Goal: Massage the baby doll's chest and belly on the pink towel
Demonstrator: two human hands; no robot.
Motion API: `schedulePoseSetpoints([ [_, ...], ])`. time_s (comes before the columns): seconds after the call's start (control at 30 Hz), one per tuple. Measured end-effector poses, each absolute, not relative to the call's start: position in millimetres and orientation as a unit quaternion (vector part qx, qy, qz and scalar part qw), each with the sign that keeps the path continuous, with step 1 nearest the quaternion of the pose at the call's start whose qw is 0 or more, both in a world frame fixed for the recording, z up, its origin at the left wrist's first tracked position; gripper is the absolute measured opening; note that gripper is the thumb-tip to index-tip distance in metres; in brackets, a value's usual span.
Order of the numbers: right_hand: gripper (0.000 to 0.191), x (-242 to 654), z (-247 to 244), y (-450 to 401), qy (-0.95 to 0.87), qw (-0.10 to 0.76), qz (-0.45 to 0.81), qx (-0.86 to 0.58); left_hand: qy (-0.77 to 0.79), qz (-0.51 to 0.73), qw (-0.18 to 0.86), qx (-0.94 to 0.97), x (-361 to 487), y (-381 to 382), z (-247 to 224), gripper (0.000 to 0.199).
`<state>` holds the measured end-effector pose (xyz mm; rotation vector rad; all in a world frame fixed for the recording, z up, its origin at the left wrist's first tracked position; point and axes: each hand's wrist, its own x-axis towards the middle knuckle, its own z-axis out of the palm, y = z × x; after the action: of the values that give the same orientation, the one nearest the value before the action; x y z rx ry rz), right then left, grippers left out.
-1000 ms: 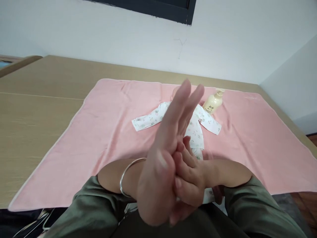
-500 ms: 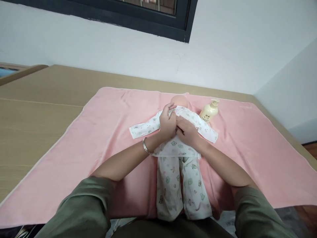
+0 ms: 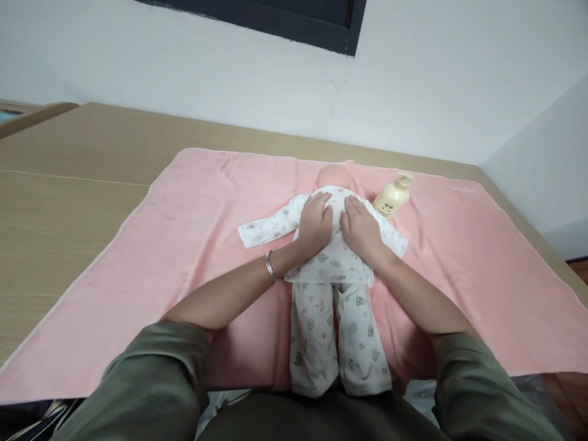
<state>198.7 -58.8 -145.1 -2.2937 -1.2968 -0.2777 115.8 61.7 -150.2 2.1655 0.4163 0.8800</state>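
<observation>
A baby doll [image 3: 334, 176] lies in front of me, its head away from me and its legs towards me. It wears a white printed top [image 3: 337, 260] and matching white printed trousers [image 3: 313, 337]. My left hand [image 3: 315, 223] rests flat on the left of the doll's upper body, fingers stretched out. On the other side of the chest my right hand [image 3: 361, 226] lies flat too, its fingers pointing away from me. A gap of cloth shows between the two hands. The doll's face cannot be made out.
A cream pump bottle [image 3: 392, 197] leans or lies on the pink blanket [image 3: 220, 202], right of the doll's head. The blanket covers much of a wooden table [image 3: 68, 177]. Behind stands a white wall [image 3: 252, 86] with a dark window frame [image 3: 312, 30].
My hands were together over the middle of the doll's chest. They have parted to either side and now lie flat. The view has tilted slightly downward.
</observation>
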Motion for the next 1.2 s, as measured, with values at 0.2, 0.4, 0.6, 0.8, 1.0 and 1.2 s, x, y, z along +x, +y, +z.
schedulePoseSetpoints([
  [0.2,0.052,163.0,-144.2,-63.2,-0.588,0.266,-0.161,-0.747,0.148,0.371,0.387,0.831,113.9,61.2,-150.5,0.042],
  [0.4,0.058,198.8,-140.4,-54.8,-0.521,0.244,-0.015,-0.818,0.131,0.387,0.388,0.826,114.5,60.8,-153.3,0.045],
  [0.6,0.057,172.8,-137.5,-55.7,-0.472,0.203,-0.08,-0.854,0.139,0.386,0.389,0.825,111.5,60.4,-150.7,0.045],
  [0.8,0.054,161.8,-143.8,-58.0,-0.56,0.22,-0.114,-0.79,0.143,0.367,0.402,0.826,109.9,59.5,-146.6,0.038],
  [1.0,0.055,169.1,-149.3,-58.3,-0.563,0.249,-0.137,-0.776,0.146,0.374,0.386,0.83,113.6,60.7,-151.1,0.038],
  [1.2,0.056,167.4,-151.5,-59.0,-0.56,0.25,-0.134,-0.778,0.116,0.389,0.37,0.836,113.4,61.7,-152.1,0.036],
])
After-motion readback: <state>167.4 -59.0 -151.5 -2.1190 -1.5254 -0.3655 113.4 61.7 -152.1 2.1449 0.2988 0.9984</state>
